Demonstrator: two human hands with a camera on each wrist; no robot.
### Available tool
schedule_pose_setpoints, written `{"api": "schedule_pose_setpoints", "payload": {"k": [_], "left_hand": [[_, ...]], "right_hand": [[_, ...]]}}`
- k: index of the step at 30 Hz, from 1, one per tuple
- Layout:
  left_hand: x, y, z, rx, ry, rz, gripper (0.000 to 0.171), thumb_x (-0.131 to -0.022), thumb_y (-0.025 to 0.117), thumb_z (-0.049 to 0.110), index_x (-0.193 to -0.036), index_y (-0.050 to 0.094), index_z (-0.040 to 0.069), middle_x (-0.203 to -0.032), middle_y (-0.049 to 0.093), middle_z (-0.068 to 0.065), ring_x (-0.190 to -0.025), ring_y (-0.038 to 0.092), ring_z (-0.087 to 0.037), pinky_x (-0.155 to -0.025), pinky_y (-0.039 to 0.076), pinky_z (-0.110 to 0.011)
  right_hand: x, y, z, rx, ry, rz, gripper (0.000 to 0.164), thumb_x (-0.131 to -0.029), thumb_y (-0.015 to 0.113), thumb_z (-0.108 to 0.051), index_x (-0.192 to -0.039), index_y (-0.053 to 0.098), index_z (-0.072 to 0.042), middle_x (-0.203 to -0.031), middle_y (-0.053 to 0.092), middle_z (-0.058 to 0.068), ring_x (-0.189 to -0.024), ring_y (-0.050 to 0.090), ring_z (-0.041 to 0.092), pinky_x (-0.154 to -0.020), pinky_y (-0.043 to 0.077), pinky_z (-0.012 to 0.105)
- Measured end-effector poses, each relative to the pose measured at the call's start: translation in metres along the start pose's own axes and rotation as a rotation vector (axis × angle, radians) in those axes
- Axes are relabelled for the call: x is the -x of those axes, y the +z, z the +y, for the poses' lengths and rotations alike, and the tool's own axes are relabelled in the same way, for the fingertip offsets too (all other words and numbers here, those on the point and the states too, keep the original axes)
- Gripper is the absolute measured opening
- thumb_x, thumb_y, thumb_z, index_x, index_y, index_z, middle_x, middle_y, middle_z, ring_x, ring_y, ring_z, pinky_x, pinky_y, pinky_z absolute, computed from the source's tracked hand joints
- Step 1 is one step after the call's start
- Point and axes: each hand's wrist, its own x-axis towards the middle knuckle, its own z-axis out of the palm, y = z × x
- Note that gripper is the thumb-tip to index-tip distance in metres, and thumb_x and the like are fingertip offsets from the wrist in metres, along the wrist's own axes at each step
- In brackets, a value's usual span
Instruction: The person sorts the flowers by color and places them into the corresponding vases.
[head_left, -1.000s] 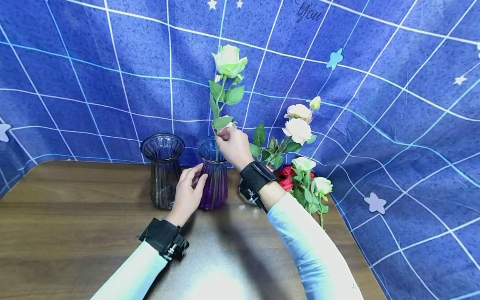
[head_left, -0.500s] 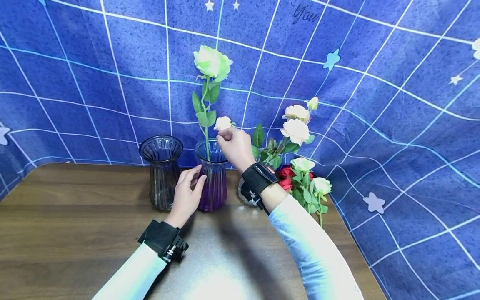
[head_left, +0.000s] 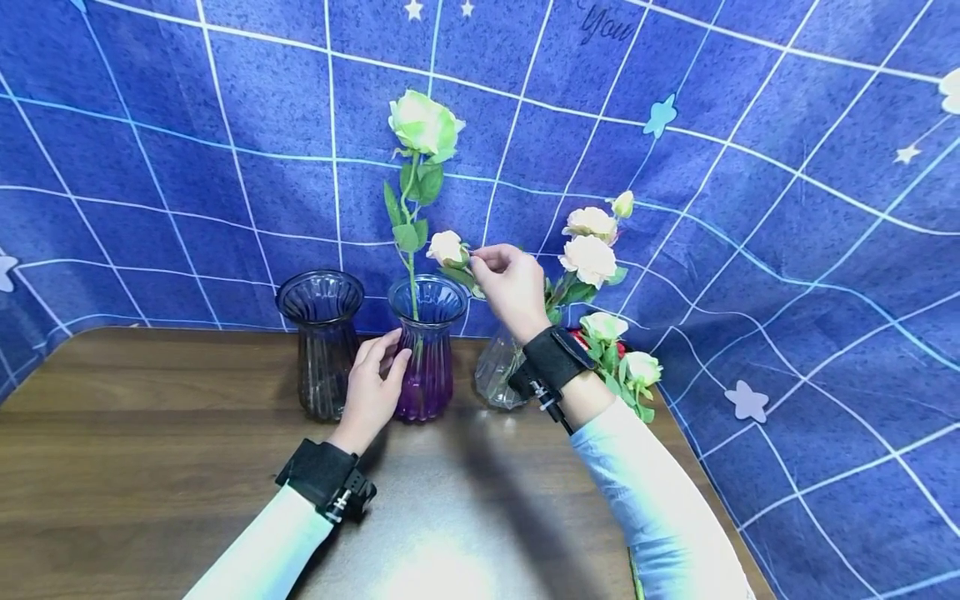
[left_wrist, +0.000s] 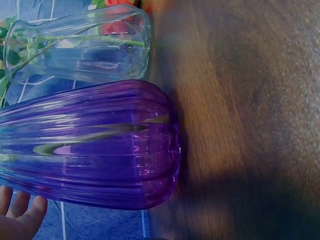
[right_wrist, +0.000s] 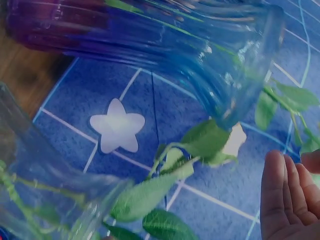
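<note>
A tall green-white rose [head_left: 426, 125] leans slightly left in the blue and purple glass vase [head_left: 426, 387], its stem showing through the glass. Fingers of my left hand [head_left: 375, 383] lie loosely along the vase's left side. Up and to the right of the rim is my right hand [head_left: 513, 287], with its fingertips close to a small white rose [head_left: 445, 247]. In the right wrist view, those fingers [right_wrist: 275, 190] are fairly straight and apart from the white rose [right_wrist: 234, 142]. Leafy stems rise from the clear glass vase [head_left: 495, 375], which my right wrist partly covers.
A dark grey glass vase [head_left: 321, 367] stands left of the purple one. Pale pink flowers [head_left: 590, 250] lean right above the clear vase. More white-green roses [head_left: 641, 368] lie at the right table edge, with red ones half hidden. A blue patterned cloth [head_left: 187, 208] hangs behind the wooden table [head_left: 150, 467].
My right hand has let go of the green-white rose and moved right, off the purple vase's rim. The rose has tipped left. My left hand has stayed by the vase.
</note>
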Motion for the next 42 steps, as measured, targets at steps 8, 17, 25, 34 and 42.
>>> {"api": "schedule_pose_setpoints", "payload": {"k": [8, 17, 25, 34, 42], "left_hand": [[0.000, 0.001, -0.001, 0.002, 0.003, 0.001, 0.035, -0.093, 0.057, 0.012, -0.126, 0.055, 0.002, -0.117, 0.053, -0.018, -0.110, 0.054, -0.027, -0.094, 0.050, -0.040], [-0.001, 0.000, 0.000, -0.002, 0.003, -0.007, 0.034, -0.094, 0.056, 0.012, -0.127, 0.055, 0.003, -0.117, 0.053, -0.017, -0.111, 0.054, -0.027, -0.095, 0.050, -0.039], [-0.001, 0.000, 0.000, 0.005, -0.006, -0.014, 0.034, -0.094, 0.055, 0.013, -0.127, 0.055, 0.003, -0.118, 0.052, -0.018, -0.111, 0.053, -0.027, -0.095, 0.050, -0.038], [-0.002, -0.001, 0.000, 0.007, -0.008, -0.008, 0.034, -0.094, 0.055, 0.012, -0.127, 0.055, 0.003, -0.118, 0.052, -0.018, -0.111, 0.053, -0.026, -0.096, 0.050, -0.035], [-0.001, 0.000, 0.000, -0.004, -0.005, -0.009, 0.034, -0.094, 0.055, 0.012, -0.127, 0.055, 0.002, -0.118, 0.052, -0.018, -0.111, 0.053, -0.026, -0.095, 0.050, -0.037]], "right_hand": [[0.000, -0.033, 0.003, -0.161, 0.029, 0.033, 0.017, -0.088, 0.061, -0.013, -0.095, 0.069, 0.000, -0.080, 0.069, 0.018, -0.064, 0.065, 0.021, -0.058, 0.057, 0.022], [-0.002, -0.085, 0.014, -0.197, 0.024, 0.133, 0.021, -0.088, 0.061, -0.011, -0.098, 0.068, 0.006, -0.077, 0.068, 0.014, -0.054, 0.061, -0.001, -0.057, 0.058, 0.021], [0.010, -0.124, 0.046, -0.196, 0.097, 0.192, 0.025, -0.088, 0.062, -0.012, -0.102, 0.066, 0.008, -0.063, 0.063, -0.013, -0.056, 0.062, -0.001, -0.056, 0.056, 0.014], [0.035, -0.141, 0.093, -0.114, 0.205, 0.229, 0.024, -0.087, 0.063, -0.016, -0.099, 0.067, 0.006, -0.058, 0.061, -0.016, -0.051, 0.057, -0.002, -0.053, 0.053, 0.011], [0.078, -0.133, 0.149, -0.039, 0.383, 0.196, 0.025, -0.087, 0.063, -0.016, -0.099, 0.068, 0.006, -0.058, 0.061, -0.017, -0.051, 0.059, -0.003, -0.052, 0.053, 0.014]]}}
